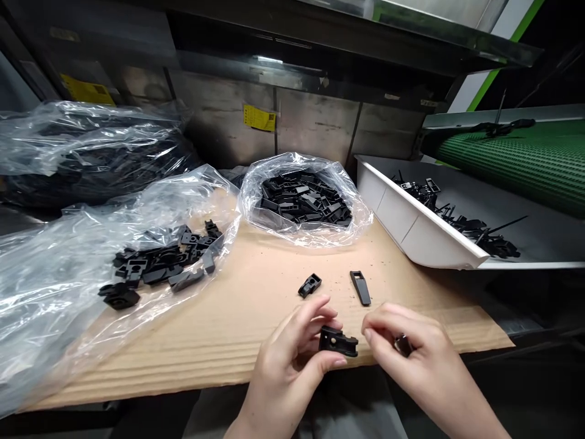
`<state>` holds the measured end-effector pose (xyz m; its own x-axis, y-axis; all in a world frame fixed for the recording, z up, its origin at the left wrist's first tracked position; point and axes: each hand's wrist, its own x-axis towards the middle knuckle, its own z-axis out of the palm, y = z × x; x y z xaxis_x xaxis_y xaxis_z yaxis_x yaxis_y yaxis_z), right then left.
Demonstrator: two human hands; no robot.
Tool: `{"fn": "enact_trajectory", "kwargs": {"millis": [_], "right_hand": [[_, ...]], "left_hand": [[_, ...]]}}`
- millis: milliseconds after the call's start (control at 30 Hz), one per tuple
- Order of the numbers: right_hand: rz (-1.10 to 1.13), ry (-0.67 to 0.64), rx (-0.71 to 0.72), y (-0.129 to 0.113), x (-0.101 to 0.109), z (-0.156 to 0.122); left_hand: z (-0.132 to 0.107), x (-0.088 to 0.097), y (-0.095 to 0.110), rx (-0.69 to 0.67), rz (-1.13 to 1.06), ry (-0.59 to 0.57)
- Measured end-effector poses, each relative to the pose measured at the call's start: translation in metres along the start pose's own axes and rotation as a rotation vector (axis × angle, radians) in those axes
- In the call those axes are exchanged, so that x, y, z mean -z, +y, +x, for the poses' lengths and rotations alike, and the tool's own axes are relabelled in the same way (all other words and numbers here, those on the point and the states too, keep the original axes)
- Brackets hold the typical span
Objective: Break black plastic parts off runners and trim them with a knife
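Between the thumb and fingers of my left hand [292, 360] is a small black plastic part [337, 341] with a round hole and a notched end. My right hand [411, 347] is closed just to its right, thumb pressed against the forefinger. A dark, shiny piece [403, 345] shows inside its curled fingers; its kind is hard to make out. Beyond my hands, on the cardboard, lie a short black plastic block [309, 285] and a longer, tapered black piece [361, 288] with a square opening.
A clear bag [306, 201] full of black parts stands at the back. Loose black parts [159, 262] lie on plastic film at the left, near a larger filled bag [91, 158]. At right, a white tray [420, 228] holds dark pieces beside a green ribbed belt [516, 158].
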<state>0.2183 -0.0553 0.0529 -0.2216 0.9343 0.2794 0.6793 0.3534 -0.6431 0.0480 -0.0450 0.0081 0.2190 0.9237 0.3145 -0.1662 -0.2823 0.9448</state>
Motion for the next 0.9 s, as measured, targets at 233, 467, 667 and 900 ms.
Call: {"fn": "enact_trajectory", "kwargs": {"millis": [233, 467, 667, 900], "right_hand": [[0.311, 0.038, -0.087, 0.009, -0.026, -0.012], [0.618, -0.149, -0.403, 0.013, -0.019, 0.000], [0.748, -0.366, -0.439, 0.016, -0.010, 0.007], [0.781, -0.342, -0.352, 0.016, -0.011, 0.005]], "left_hand": [[-0.001, -0.007, 0.004, 0.123, -0.119, 0.105], [-0.001, -0.004, 0.010, 0.212, -0.200, 0.081], [0.005, -0.008, 0.016, 0.293, -0.401, 0.118], [0.013, -0.006, 0.020, 0.354, -0.362, 0.047]]}}
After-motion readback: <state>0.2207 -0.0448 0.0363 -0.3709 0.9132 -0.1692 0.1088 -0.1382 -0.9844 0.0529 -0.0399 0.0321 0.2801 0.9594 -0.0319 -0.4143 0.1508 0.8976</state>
